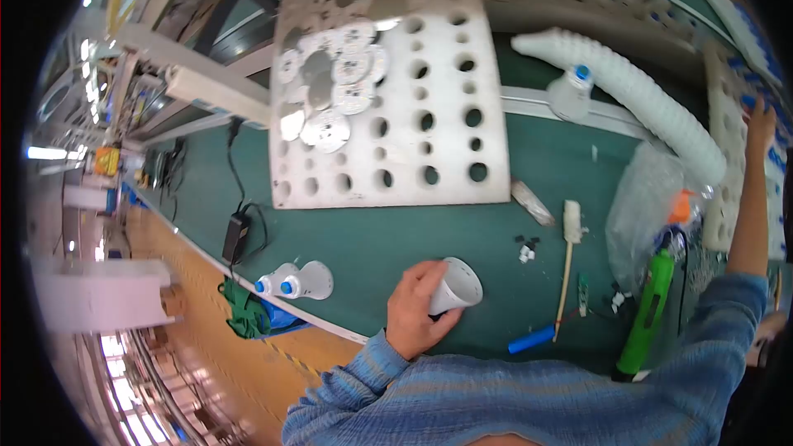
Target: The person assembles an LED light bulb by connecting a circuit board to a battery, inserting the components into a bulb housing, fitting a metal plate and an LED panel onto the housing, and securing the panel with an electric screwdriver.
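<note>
My left hand (417,307) is wrapped round a white cone-shaped cup (459,284) near the front edge of the green table, with the cup's wide opening facing right. Far to the right, my right hand (758,122) reaches among blue-tipped parts (776,157) beside a foam tray (724,149); what its fingers hold, if anything, is too small to make out. Two white cones with blue tips (312,281) lie left of my left hand. Another white cone with a blue tip (572,94) stands at the back.
A white foam board with holes (396,186) bears round discs (351,66). Stacked white cones (636,91) curve across the back right. A green electric screwdriver (648,314), plastic bag (648,206), blue-handled brush (533,339) and black adapter (236,237) lie on the table (330,231).
</note>
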The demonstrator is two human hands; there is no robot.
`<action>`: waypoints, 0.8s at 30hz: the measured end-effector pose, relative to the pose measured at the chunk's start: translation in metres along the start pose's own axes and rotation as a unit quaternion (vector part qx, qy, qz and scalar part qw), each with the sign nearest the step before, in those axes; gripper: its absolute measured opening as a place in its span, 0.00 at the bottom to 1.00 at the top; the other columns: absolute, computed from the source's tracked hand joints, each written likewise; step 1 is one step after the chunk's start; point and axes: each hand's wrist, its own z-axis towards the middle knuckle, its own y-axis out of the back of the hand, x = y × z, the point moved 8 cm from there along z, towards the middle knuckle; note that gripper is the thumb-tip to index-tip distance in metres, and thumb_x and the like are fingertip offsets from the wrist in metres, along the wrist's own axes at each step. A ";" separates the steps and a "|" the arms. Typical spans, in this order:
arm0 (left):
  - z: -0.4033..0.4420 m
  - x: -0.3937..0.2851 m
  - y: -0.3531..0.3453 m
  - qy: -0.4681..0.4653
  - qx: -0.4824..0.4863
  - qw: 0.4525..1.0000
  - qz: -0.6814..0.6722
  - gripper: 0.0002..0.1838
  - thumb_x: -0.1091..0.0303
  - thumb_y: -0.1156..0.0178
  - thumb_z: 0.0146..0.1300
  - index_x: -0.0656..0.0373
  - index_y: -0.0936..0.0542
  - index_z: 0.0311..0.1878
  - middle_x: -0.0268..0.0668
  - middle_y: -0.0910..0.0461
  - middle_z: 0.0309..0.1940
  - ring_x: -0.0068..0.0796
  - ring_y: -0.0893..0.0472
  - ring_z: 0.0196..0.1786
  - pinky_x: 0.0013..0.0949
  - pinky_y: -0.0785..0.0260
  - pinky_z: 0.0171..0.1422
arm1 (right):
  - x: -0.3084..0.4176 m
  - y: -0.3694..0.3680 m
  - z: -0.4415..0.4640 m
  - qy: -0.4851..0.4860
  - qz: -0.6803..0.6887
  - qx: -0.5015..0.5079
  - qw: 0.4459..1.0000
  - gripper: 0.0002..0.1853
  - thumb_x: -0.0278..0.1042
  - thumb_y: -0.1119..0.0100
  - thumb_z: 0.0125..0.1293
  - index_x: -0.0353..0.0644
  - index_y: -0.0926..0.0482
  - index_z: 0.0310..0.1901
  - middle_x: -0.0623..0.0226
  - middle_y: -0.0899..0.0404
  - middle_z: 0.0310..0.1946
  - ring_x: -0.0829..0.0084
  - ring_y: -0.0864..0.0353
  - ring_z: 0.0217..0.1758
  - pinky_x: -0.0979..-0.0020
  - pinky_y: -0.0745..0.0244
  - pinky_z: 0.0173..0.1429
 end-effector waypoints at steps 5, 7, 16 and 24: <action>-0.007 0.009 -0.008 0.007 -0.013 1.000 -0.025 0.40 0.77 0.29 0.44 0.63 0.36 0.63 0.47 0.33 0.57 0.41 0.28 0.59 0.38 0.34 0.62 | 0.107 0.055 -0.101 -0.096 0.375 0.087 0.918 0.12 0.40 0.41 0.66 0.43 0.20 0.45 0.76 0.23 0.32 0.86 0.28 0.30 0.82 0.31 0.35; -0.009 0.010 -0.010 0.017 -0.011 1.000 -0.008 0.40 0.78 0.31 0.47 0.64 0.38 0.65 0.45 0.35 0.58 0.39 0.29 0.59 0.38 0.35 0.64 | 0.157 0.079 -0.148 -0.016 0.384 0.194 0.903 0.10 0.39 0.41 0.66 0.43 0.21 0.43 0.76 0.24 0.31 0.88 0.32 0.24 0.85 0.36 0.28; -0.003 -0.009 -0.004 0.006 -0.045 0.999 0.020 0.40 0.76 0.35 0.56 0.62 0.43 0.70 0.47 0.40 0.68 0.40 0.35 0.68 0.40 0.41 0.67 | 0.213 0.135 -0.359 -0.098 0.398 0.465 0.785 0.09 0.36 0.40 0.65 0.43 0.24 0.42 0.73 0.22 0.31 0.91 0.36 0.19 0.87 0.45 0.21; -0.012 -0.078 0.001 -0.036 -0.078 0.980 -0.180 0.30 0.80 0.40 0.59 0.63 0.37 0.66 0.44 0.28 0.58 0.33 0.27 0.58 0.35 0.35 0.62 | 0.198 0.156 -0.465 -0.226 0.443 0.478 0.724 0.14 0.31 0.36 0.61 0.37 0.24 0.47 0.63 0.18 0.35 0.83 0.23 0.27 0.82 0.25 0.30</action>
